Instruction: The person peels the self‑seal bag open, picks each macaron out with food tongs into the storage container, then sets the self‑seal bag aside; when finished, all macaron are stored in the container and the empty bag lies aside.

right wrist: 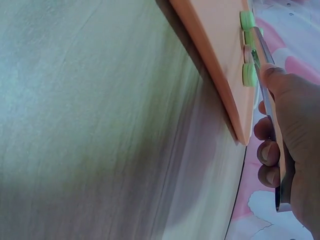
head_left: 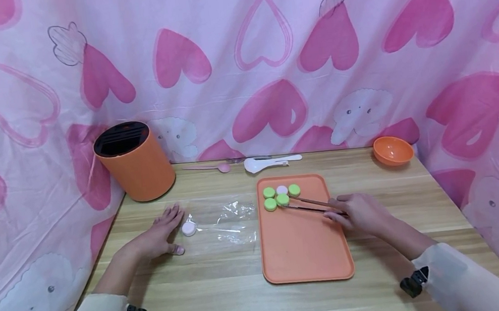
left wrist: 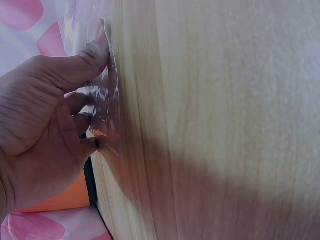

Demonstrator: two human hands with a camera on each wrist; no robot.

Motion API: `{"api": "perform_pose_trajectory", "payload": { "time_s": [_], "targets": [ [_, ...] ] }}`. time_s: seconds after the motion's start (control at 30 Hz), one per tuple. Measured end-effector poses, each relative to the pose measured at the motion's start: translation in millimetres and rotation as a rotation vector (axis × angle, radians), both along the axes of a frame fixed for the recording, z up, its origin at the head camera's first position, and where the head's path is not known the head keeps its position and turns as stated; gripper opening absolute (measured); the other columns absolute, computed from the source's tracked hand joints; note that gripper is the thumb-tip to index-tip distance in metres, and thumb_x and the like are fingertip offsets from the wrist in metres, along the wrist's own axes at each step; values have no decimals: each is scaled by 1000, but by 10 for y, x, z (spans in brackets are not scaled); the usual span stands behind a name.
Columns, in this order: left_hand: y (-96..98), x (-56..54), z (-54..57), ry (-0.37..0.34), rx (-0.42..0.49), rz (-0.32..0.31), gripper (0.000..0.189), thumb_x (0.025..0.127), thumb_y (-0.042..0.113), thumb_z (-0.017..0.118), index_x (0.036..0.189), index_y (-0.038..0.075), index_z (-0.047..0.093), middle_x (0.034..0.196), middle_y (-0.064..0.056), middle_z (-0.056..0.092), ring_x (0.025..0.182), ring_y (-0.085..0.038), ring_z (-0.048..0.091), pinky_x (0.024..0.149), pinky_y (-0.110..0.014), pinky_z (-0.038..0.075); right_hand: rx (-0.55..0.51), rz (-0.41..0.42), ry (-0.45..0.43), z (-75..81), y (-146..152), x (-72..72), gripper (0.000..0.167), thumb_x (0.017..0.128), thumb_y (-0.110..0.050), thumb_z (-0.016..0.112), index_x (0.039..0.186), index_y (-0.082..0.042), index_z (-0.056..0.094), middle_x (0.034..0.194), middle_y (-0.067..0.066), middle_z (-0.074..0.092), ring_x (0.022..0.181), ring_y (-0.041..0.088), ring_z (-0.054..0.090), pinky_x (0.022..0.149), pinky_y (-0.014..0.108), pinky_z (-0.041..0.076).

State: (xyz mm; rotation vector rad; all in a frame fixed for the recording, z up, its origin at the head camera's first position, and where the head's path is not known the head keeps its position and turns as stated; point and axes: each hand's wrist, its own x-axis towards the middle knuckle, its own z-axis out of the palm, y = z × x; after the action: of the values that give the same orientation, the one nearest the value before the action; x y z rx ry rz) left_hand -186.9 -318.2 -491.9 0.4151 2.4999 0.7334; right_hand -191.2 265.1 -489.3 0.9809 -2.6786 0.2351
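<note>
My left hand point(head_left: 159, 236), fingers and thumb spread, rests at the left end of a clear plastic bag point(head_left: 229, 218) lying flat on the table. Beside its fingertips is a pale pink macaron point(head_left: 188, 228); whether it lies in or on the bag, I cannot tell. My right hand point(head_left: 362, 213) grips metal tongs point(head_left: 311, 200) above an orange tray point(head_left: 307, 251). The tips of the tongs are at a green macaron point(head_left: 283, 199) on the tray. Several more green macarons point(head_left: 270, 204) and a pale pink one point(head_left: 282, 190) sit close around it.
An orange knife block point(head_left: 141, 167) stands at the back left. Along the back edge lie a pink spoon point(head_left: 223, 168), a white spoon point(head_left: 255, 165) and a fork point(head_left: 234, 160). An orange bowl point(head_left: 393, 151) is at the back right. A heart-printed curtain point(head_left: 267, 62) surrounds the wooden table.
</note>
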Motion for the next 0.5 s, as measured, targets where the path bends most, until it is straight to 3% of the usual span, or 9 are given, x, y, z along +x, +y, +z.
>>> {"api": "perform_pose_trajectory", "payload": {
  "time_s": [0.5],
  "targets": [
    [-27, -9, -21, 3, -7, 0, 116, 92, 34, 89, 176, 0, 16, 185, -26, -6, 170, -51, -16, 134, -77, -7, 26, 12, 9, -109, 29, -29, 18, 95, -35, 89, 92, -23, 76, 72, -13, 53, 57, 0, 42, 51, 21, 37]
  ]
}}
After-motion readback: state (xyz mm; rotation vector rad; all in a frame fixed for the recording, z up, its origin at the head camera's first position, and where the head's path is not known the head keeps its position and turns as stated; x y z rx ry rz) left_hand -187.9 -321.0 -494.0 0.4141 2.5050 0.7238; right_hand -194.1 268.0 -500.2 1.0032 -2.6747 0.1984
